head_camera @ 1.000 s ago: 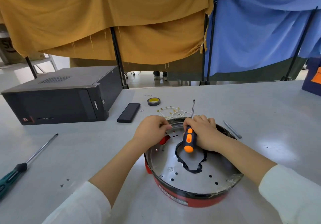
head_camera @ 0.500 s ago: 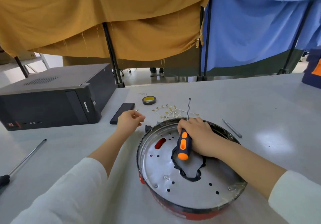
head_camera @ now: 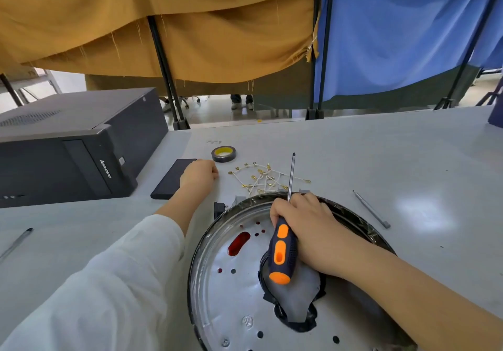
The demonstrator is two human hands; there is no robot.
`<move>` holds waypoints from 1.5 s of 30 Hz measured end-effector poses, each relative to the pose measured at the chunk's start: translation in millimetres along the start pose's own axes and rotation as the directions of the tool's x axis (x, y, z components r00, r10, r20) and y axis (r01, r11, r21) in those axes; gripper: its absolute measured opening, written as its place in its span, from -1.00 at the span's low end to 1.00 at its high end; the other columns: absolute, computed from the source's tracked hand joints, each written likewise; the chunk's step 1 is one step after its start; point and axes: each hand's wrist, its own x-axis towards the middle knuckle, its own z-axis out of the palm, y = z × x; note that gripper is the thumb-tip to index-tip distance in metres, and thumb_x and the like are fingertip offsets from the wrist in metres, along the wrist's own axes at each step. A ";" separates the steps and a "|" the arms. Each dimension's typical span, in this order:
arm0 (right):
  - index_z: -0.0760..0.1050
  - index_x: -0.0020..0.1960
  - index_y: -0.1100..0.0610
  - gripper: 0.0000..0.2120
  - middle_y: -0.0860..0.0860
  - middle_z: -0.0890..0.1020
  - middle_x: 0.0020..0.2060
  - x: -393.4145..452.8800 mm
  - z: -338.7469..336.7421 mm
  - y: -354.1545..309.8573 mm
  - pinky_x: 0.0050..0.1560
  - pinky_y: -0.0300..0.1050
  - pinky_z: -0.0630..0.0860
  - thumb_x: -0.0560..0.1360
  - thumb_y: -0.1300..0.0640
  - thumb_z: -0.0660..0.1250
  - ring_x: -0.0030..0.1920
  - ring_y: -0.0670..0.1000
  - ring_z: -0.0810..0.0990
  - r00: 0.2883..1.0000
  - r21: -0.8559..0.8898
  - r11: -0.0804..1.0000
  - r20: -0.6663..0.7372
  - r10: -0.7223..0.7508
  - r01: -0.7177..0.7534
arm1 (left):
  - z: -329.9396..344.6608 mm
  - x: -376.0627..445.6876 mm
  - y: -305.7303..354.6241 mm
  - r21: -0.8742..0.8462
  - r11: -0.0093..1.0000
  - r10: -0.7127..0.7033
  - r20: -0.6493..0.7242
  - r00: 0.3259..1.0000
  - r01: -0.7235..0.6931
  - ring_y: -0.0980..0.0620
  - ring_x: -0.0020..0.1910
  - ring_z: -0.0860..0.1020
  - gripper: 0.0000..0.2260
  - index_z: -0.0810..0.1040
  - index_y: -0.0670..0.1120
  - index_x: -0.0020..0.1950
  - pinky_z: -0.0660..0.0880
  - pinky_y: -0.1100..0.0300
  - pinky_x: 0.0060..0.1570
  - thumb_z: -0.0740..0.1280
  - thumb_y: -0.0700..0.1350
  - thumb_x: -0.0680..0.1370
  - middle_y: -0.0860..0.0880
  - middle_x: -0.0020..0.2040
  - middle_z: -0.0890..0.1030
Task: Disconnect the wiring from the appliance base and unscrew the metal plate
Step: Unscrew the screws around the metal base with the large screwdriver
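The round appliance base (head_camera: 196,269) lies upside down on the table, its perforated metal plate (head_camera: 234,296) facing up with a black-edged opening near the middle. A screw head (head_camera: 225,342) shows near the plate's front edge. My right hand (head_camera: 313,228) rests on the plate and grips an orange and dark blue screwdriver (head_camera: 281,252), whose shaft points away past the far rim. My left hand (head_camera: 198,173) lies on the table beyond the base with fingers curled; what is under them is hidden. A bundle of loose white wires with brass terminals (head_camera: 261,179) lies behind the base.
A black desktop computer (head_camera: 68,146) stands at the left, a dark phone (head_camera: 170,180) beside my left hand, a tape roll (head_camera: 223,154) behind it. A thin grey tool (head_camera: 371,209) lies at the right; another screwdriver's shaft (head_camera: 16,241) at the far left.
My left hand left the plate's far rim and moved left and away to the table beside the phone. My right hand stayed on the plate with the screwdriver. The camera came closer.
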 end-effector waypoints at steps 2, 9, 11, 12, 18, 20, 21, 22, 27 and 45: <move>0.11 -0.11 -0.17 -0.63 -0.16 0.20 -0.21 0.7 -0.2 -0.7 -0.12 -0.08 0.15 0.41 0.26 0.19 -0.09 -0.02 0.16 1.000 -0.007 1.000 -0.001 -0.001 0.001 | 3.2 2.7 -5.2 -0.021 0.999 0.043 -0.015 0.999 -0.043 -0.12 0.08 0.51 -0.83 0.57 -0.11 0.11 0.49 0.03 0.10 0.23 -0.13 0.59 -0.13 0.12 0.54; 0.14 -0.10 -0.16 -0.67 -0.16 0.22 -0.21 0.2 -0.4 -1.2 -0.15 -0.09 0.14 0.42 0.23 0.18 -0.08 -0.03 0.16 1.000 -0.002 1.000 -0.005 0.003 -0.003 | -5.2 -10.2 -16.2 -0.277 0.960 -0.013 -0.165 0.986 -0.033 -0.05 0.00 0.51 -0.76 0.51 -0.10 0.21 0.43 0.12 -0.06 0.23 -0.04 0.60 -0.11 0.10 0.56; 0.15 -0.10 -0.16 -0.68 -0.16 0.24 -0.20 0.1 -0.5 -0.6 -0.15 -0.10 0.14 0.42 0.21 0.18 -0.09 -0.03 0.17 1.000 0.004 1.000 0.001 0.004 -0.004 | -17.5 -25.6 -11.2 -0.402 0.913 -0.008 -0.207 0.978 -0.077 0.01 -0.09 0.52 -0.80 0.55 -0.08 0.12 0.42 0.18 -0.16 0.24 -0.03 0.59 -0.06 0.04 0.61; 0.15 -0.10 -0.17 -0.69 -0.15 0.25 -0.19 0.0 -0.4 0.4 -0.14 -0.10 0.14 0.41 0.21 0.19 -0.08 -0.04 0.18 1.000 0.008 1.000 0.002 0.002 -0.002 | -24.3 -35.8 -6.5 -0.457 0.882 0.025 -0.202 0.979 -0.117 0.02 -0.12 0.54 -0.85 0.56 -0.03 0.06 0.45 0.18 -0.21 0.25 -0.02 0.59 -0.02 0.00 0.63; 0.20 -0.12 -0.19 -0.68 -0.16 0.37 -0.16 -1.8 -6.7 7.7 -0.09 -0.10 0.21 0.37 0.18 0.27 -0.05 -0.03 0.25 0.998 0.027 1.000 -0.064 -0.007 0.009 | -56.8 -104.3 31.0 -0.671 0.696 0.278 -0.079 0.957 -0.257 0.19 -0.17 0.58 -0.95 0.56 0.16 -0.07 0.52 0.28 -0.12 0.31 0.01 0.54 0.15 -0.12 0.64; 0.24 -0.13 -0.16 -0.68 -0.12 0.48 -0.14 -1.0 -16.5 5.1 -0.02 -0.04 0.36 0.35 0.19 0.29 -0.05 0.00 0.34 0.996 0.069 0.997 -0.087 -0.021 0.027 | -55.2 -122.1 38.9 -0.647 0.728 0.360 0.078 0.930 -0.227 0.20 -0.08 0.56 -0.85 0.55 0.10 0.10 0.47 0.40 -0.08 0.32 -0.03 0.54 0.13 0.02 0.61; 0.25 -0.13 -0.15 -0.67 -0.10 0.51 -0.14 -1.0 -21.7 3.5 0.00 -0.01 0.39 0.33 0.21 0.29 -0.06 0.01 0.37 0.994 0.072 0.996 -0.103 -0.036 0.044 | -52.5 -129.6 41.0 -0.604 0.763 0.379 0.127 0.917 -0.232 0.16 -0.03 0.55 -0.79 0.53 0.07 0.18 0.44 0.43 -0.08 0.32 -0.08 0.54 0.10 0.08 0.59; 0.25 -0.12 -0.15 -0.67 -0.08 0.52 -0.13 -1.8 -26.7 1.9 0.00 -0.01 0.40 0.32 0.23 0.28 -0.07 0.01 0.38 0.991 0.063 0.997 -0.123 -0.047 0.055 | -49.6 -136.5 42.1 -0.562 0.791 0.386 0.152 0.910 -0.241 0.11 0.00 0.55 -0.74 0.50 0.03 0.24 0.43 0.41 -0.06 0.29 -0.14 0.55 0.06 0.13 0.58; 0.24 -0.06 -0.16 -0.59 -0.10 0.44 -0.11 -15.6 -46.2 4.7 -0.08 -0.09 0.36 0.33 0.25 0.33 -0.06 -0.02 0.32 0.988 -0.030 1.000 -0.153 -0.004 -0.001 | -45.3 -162.6 33.2 -0.576 0.803 0.266 0.115 0.957 -0.154 0.00 -0.01 0.53 -0.59 0.46 0.03 0.29 0.44 0.39 -0.21 0.16 -0.34 0.54 -0.05 0.16 0.56; 0.37 -0.07 0.07 -0.66 0.03 0.54 -0.19 -19.0 -33.5 8.8 -0.26 -0.19 0.41 0.34 0.42 0.37 -0.18 0.09 0.51 0.986 0.285 0.958 -0.163 0.023 0.024 | -62.0 -170.5 34.2 -0.256 0.934 0.256 -0.004 0.967 -0.249 0.01 0.22 0.45 -0.57 0.36 0.07 0.36 0.45 0.11 0.10 0.27 -0.12 0.49 0.00 0.30 0.44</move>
